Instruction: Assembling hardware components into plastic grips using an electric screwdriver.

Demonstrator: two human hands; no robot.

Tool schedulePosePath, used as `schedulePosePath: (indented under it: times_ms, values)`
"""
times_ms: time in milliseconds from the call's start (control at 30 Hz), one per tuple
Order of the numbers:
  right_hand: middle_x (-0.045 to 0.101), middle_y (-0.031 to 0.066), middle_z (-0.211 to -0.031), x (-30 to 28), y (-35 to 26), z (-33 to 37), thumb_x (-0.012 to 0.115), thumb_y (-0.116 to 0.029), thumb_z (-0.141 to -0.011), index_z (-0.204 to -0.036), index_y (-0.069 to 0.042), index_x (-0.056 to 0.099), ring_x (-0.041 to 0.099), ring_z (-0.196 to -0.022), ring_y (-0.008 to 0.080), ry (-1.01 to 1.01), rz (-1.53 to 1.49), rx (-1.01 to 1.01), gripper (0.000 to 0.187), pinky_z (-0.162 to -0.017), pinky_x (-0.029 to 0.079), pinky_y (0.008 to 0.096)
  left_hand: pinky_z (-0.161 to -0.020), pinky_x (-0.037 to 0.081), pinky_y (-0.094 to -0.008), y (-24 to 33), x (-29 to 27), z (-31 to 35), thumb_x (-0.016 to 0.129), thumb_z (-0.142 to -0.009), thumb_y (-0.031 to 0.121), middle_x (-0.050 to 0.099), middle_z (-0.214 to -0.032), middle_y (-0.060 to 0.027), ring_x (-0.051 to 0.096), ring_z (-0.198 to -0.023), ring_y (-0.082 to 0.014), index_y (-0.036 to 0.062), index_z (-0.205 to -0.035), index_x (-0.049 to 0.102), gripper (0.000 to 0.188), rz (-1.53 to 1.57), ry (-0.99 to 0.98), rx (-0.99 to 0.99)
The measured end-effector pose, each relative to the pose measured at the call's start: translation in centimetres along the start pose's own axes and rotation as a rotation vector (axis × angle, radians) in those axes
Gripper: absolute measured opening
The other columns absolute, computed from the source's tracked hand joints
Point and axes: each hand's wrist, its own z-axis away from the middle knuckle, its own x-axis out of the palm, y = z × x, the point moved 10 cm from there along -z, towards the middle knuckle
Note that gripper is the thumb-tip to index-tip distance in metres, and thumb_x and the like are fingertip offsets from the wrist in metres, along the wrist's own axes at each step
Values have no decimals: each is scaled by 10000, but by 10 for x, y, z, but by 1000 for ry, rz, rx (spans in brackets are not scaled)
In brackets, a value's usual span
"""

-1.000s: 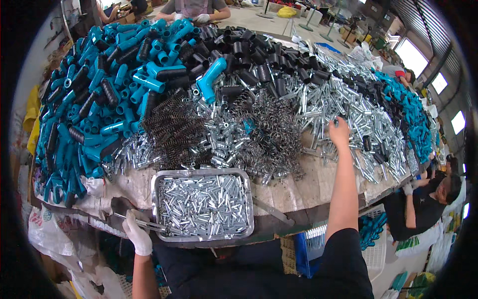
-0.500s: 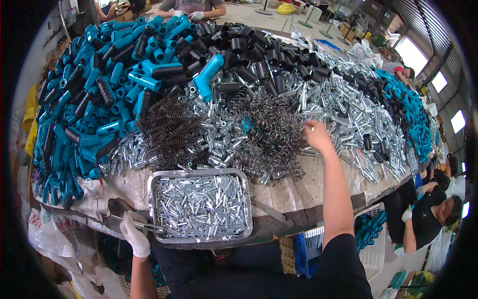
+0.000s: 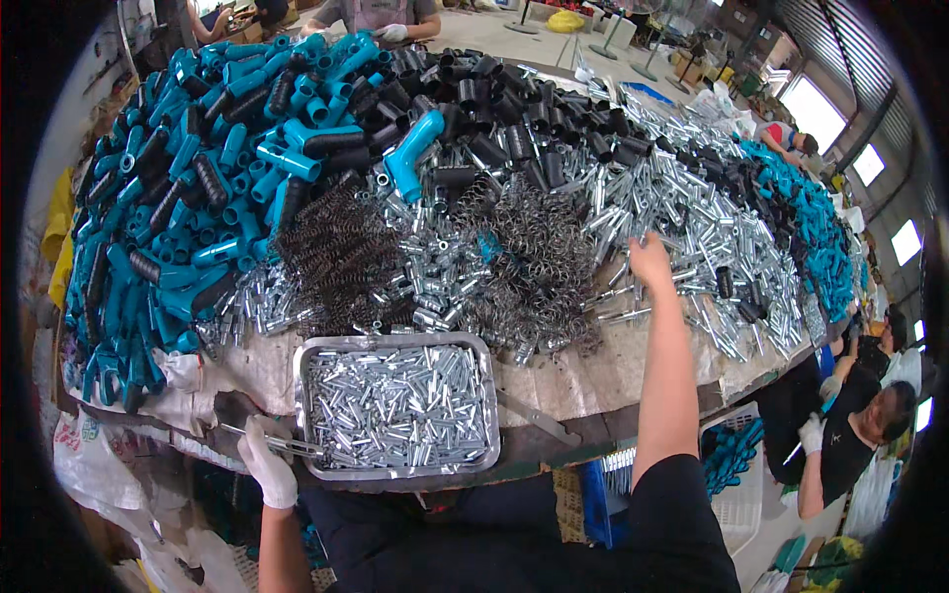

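My left hand [image 3: 268, 468], in a white glove, is closed around a shiny metal rod [image 3: 233, 429] at the left edge of the metal tray [image 3: 397, 344]. The tray is filled with short silvery pins [image 3: 400, 407]. My right hand [image 3: 649, 260] reaches to the near side of the heap of metal rods and tubes [image 3: 682, 222]. Its fingers are bent together over the heap, and whatever they grip is too small to make out. Beside that hand, to the left, lies a tangle of coil springs [image 3: 539, 262].
Teal angled handles [image 3: 213, 168] are piled at left, black sleeves [image 3: 494, 99] at the back. A second spring pile [image 3: 336, 257] lies behind the tray. A flat metal bar [image 3: 539, 420] lies at the table's front edge. A co-worker [image 3: 850, 435] sits at right near a white crate [image 3: 736, 504].
My right hand has moved right, away from the springs and onto the metal rods. My left hand stays by the tray with the rod.
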Motion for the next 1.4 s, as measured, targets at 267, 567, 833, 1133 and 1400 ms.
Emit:
schedulePosePath:
  times_ms: [267,567,833,1133,1400]
  values:
    - [681,200,-989,-12,-72,-39,589,-286,-877,-1079,-56,676,649,-963,336,26,-165,-207,318,-864,488,414,-395,278,-250,-3,-1,-3,343,-1016,379,462,-526,-19,368,-398,-77,66,-656,494,501,12,-2,41]
    - [635,119,-984,-17,-128,-77,668,-149,-774,-978,-100,711,576,-998,313,295,317,-385,214,-846,483,439,-375,300,-243,-7,-4,-6,363,-1015,382,477,-539,-42,377,-379,-89,57,-671,493,491,13,-28,76]
    - [659,59,-893,17,-134,-102,598,-124,-795,-816,-102,716,598,-938,250,253,648,-430,122,-796,472,412,-384,308,-239,-12,-6,-7,388,-1011,402,475,-545,-32,394,-399,-83,60,-689,492,481,23,-26,39]
    - [699,101,-862,-20,-93,-95,608,-236,-841,-827,-54,706,667,-799,290,266,85,-148,207,-709,514,413,-384,298,-237,0,-1,-5,363,-1021,387,472,-540,-22,385,-395,-82,57,-670,501,501,-45,-25,94]
    - [678,20,-764,-78,-50,-58,725,-209,-823,-905,-5,717,577,-689,89,79,-517,-83,220,-662,460,254,-397,302,-248,-2,5,-3,384,-1019,363,464,-532,-9,390,-409,-79,79,-692,480,443,13,-68,59]
